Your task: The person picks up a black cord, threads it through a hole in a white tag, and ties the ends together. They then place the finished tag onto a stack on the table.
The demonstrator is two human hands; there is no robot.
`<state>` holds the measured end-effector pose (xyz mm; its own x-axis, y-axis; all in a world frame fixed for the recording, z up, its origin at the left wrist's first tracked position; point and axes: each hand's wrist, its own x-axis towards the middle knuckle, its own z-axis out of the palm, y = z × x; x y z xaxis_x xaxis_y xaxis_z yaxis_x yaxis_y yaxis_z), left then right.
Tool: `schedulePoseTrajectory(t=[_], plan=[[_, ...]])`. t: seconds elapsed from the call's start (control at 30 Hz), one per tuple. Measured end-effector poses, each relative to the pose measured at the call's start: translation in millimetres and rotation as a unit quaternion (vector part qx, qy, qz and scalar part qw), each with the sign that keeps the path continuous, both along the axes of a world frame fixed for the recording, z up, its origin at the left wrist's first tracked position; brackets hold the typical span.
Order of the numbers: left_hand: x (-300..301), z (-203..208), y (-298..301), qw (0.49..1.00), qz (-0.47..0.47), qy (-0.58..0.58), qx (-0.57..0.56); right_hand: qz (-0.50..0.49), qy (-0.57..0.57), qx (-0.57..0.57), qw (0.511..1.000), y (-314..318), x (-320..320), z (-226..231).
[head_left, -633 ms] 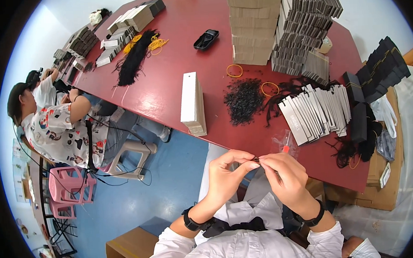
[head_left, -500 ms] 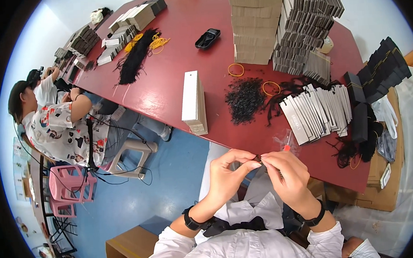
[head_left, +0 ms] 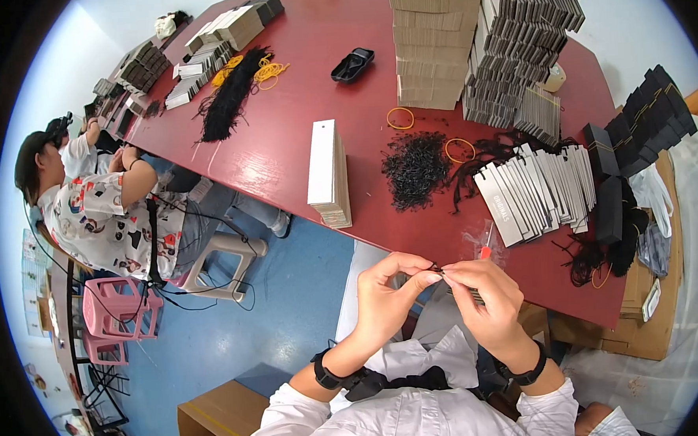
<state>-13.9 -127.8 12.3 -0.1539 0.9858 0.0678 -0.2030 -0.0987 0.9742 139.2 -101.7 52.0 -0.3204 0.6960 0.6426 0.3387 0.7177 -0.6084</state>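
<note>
Just off the red table's near edge, my left hand (head_left: pixel 386 296) and my right hand (head_left: pixel 486 296) meet, each pinched shut at the fingertips. Between them shows a small, thin black piece (head_left: pixel 437 269), mostly covered by the fingers, so its exact kind is hidden. Beyond my hands lies a heap of tiny black fasteners (head_left: pixel 415 169). To its right, white tags with black cords (head_left: pixel 533 195) are fanned out in an overlapping row. A stack of white tags (head_left: pixel 328 172) stands to the left of the heap.
Tall stacks of cardboard-coloured tags (head_left: pixel 437 44) rise at the back of the red table (head_left: pixel 275 159). Black cord bundles (head_left: pixel 228 102), a black tray (head_left: pixel 353 65) and an orange-handled tool (head_left: pixel 486 252) lie on it. Another person (head_left: pixel 104 207) sits at left; a cardboard box (head_left: pixel 221 422) stands below.
My hands stay together in nearly the same place, with fingertips shifting slightly around the small black piece. The things on the table have not moved.
</note>
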Motion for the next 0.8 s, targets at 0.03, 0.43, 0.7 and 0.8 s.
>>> schedulePoseTrajectory(t=[0.03,0.43,0.7,0.8], plan=[[1,0,-1,1.000,0.000,-0.006,0.001,0.000,0.003,-0.004,1.000,0,0,-1],[7,-8,-1,0.980,-0.053,-0.189,-0.039,0.001,0.040,-0.106,0.994,-1,1,-3],[8,-14,1,0.958,-0.084,-0.267,-0.057,0.023,0.100,-0.226,0.969,-3,3,-6],[9,-15,1,0.955,-0.091,-0.276,-0.057,0.020,0.141,-0.251,0.957,-6,3,-9]])
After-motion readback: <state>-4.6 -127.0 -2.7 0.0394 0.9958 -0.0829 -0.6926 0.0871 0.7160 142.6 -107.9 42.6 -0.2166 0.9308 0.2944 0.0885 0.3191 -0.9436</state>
